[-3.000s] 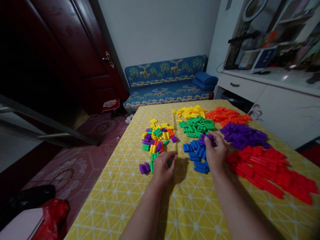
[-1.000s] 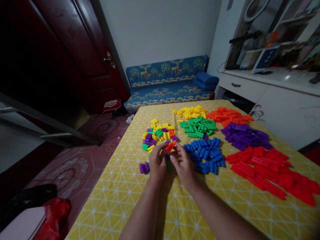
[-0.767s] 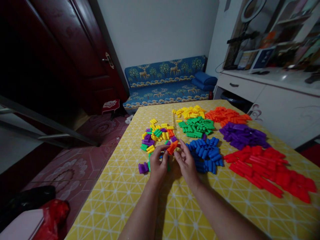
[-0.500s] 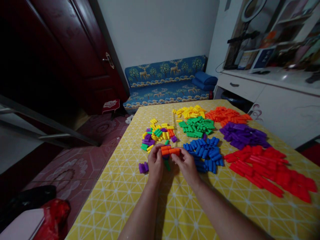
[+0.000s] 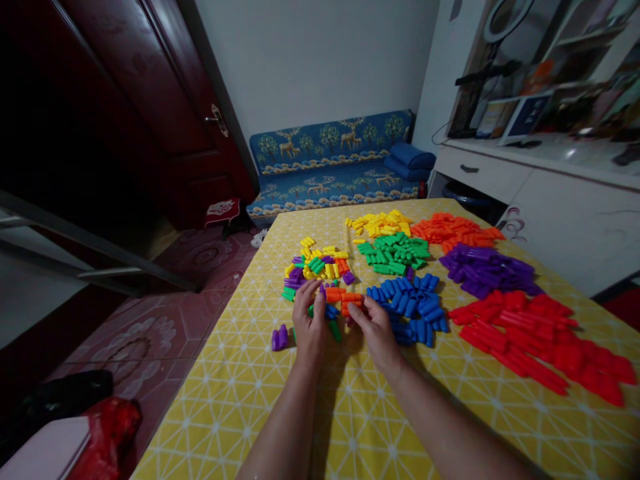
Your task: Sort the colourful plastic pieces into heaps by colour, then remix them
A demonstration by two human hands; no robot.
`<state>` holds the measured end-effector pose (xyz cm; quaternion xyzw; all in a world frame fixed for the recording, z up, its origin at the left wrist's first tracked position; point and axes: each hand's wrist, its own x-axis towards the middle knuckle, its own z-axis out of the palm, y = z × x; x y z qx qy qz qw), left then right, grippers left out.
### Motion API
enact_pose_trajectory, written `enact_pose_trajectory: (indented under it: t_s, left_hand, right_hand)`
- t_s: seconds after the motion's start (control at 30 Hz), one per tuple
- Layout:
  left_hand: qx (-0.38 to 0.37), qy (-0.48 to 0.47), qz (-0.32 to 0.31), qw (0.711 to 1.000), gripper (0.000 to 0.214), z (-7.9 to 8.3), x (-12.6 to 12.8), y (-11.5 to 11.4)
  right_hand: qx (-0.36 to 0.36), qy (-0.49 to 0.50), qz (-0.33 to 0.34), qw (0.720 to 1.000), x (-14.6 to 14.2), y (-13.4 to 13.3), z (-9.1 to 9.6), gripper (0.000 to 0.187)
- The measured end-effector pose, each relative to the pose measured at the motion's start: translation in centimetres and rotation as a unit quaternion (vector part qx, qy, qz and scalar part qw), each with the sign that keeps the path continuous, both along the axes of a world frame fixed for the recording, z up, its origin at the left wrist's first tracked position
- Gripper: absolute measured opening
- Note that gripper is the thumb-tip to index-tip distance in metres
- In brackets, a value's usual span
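Beyond the yellow-covered counter (image 5: pixel 350 413) stand a blue sofa (image 5: pixel 340 183) and red door (image 5: pixel 150 87). The right hand (image 5: pixel 376 328) pinches orange blocks (image 5: pixel 352 299); whether the left hand (image 5: pixel 311 330) grips anything is unclear.

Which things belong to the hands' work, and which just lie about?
Belongs:
Orange tube-shaped plastic pieces, in the right hand
Mixed-colour plastic heap, beside the left hand
Yellow plastic pile, green plastic pile, blue plastic pile, orange plastic pile, purple plastic pile, red plastic pile

Just lying about:
Blue deer-patterned sofa
Folded blue bundle
Red-and-white stool
Red plastic bag
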<state>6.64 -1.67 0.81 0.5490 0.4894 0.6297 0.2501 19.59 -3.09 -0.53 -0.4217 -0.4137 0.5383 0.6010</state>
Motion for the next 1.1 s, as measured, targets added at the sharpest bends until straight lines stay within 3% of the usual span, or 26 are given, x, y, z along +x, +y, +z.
enact_pose_trajectory:
  t_s: [0.13, 0.33, 0.53, 0.67, 0.83, 0.87, 0.93, 1.03, 1.1]
  left_hand:
    - [-0.057, -0.064, -0.074, 0.994, 0.042, -0.4, 0.6, -0.1]
    - [-0.035, -0.125, 0.034, 0.991, 0.045, -0.9, -0.3, 0.6]
    - [-0.014, 0.012, -0.019, 1.000, 0.040, -0.8, 0.3, -0.1]
    - [-0.005, 0.111, -0.042, 0.993, 0.040, -0.2, 0.7, -0.7]
    - [-0.018, 0.052, 0.012, 0.998, 0.036, 0.4, 0.2, -1.0]
    - [-0.038, 0.025, -0.017, 0.999, 0.041, 0.4, 0.1, -1.1]
    - [-0.109, -0.009, -0.137, 0.984, 0.051, 0.7, 0.0, -1.4]
    - [-0.226, 0.033, -0.335, 0.914, 0.049, 0.9, -0.1, -1.7]
    - [-0.233, 0.106, -0.372, 0.892, 0.041, 0.8, -0.2, -1.8]
  right_hand:
    - [0.013, -0.034, 0.009, 0.999, 0.1, -0.1, -0.1, 0.036]
    - [0.013, 0.002, 0.009, 1.000, 0.0, -0.5, 0.3, 0.032]
    - [0.092, -0.052, -0.012, 0.994, 0.1, -0.7, 0.4, 0.029]
    - [0.078, -0.061, -0.012, 0.995, 0.1, -0.3, 0.0, 0.034]
    - [0.018, 0.002, -0.062, 0.998, 0.2, 0.2, -0.5, 0.035]
    - [0.016, 0.013, -0.074, 0.997, 0.3, 0.2, -0.5, 0.034]
    - [0.017, 0.027, -0.090, 0.995, 0.5, 0.3, -0.5, 0.032]
    - [0.025, 0.040, -0.116, 0.992, 1.0, 0.3, -0.5, 0.028]
    - [0.032, 0.043, -0.134, 0.989, 1.2, 0.4, -0.6, 0.027]
